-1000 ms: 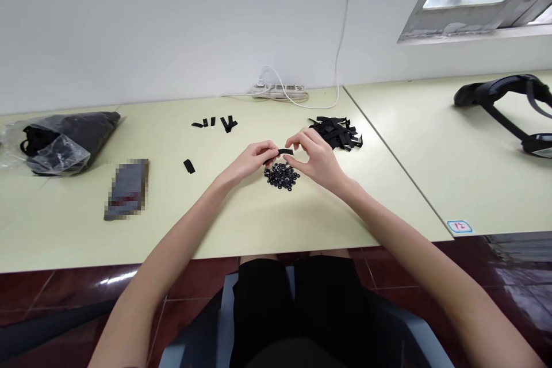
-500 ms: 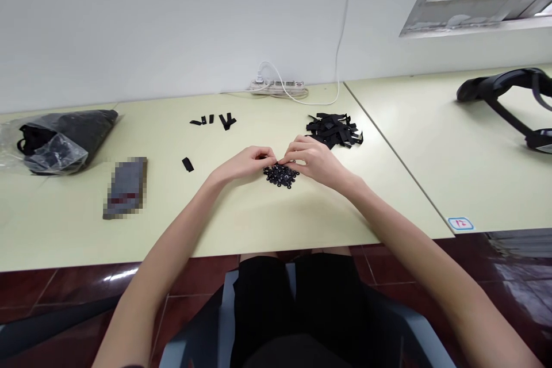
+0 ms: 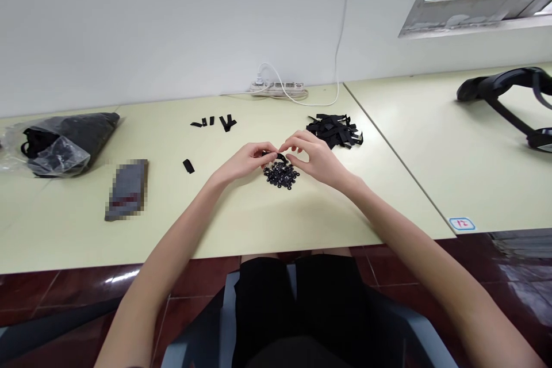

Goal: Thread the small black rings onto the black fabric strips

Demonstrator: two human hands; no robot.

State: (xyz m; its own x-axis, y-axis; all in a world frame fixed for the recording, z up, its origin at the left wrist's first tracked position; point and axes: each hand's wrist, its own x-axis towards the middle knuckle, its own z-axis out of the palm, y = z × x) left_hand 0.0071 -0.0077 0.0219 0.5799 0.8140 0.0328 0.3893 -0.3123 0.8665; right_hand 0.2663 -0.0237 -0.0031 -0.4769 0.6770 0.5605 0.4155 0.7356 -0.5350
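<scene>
My left hand (image 3: 252, 159) is closed, with thumb and fingers pinching a short black fabric strip (image 3: 282, 157) above the pile of rings. The strip's free end points right and curves downward. Close to that end is my right hand (image 3: 311, 152), its thumb and index finger apart; whether a fingertip touches the strip I cannot make out. Directly below both hands lies a heap of small black rings (image 3: 280, 177). Beyond my right hand sits a pile of black strips (image 3: 335, 128).
A folded black piece (image 3: 188, 166) lies left of my left hand, with several small strips (image 3: 227, 122) farther back. At left are a plastic bag (image 3: 71, 144) of black material and a blurred-out grey item (image 3: 127, 190). A power strip (image 3: 278, 89) stands against the wall; a black strapped object (image 3: 502, 89) is far right.
My right hand's thumb and index finger have moved apart from their pinch beside the left fingers. More of the black strip now shows between the hands.
</scene>
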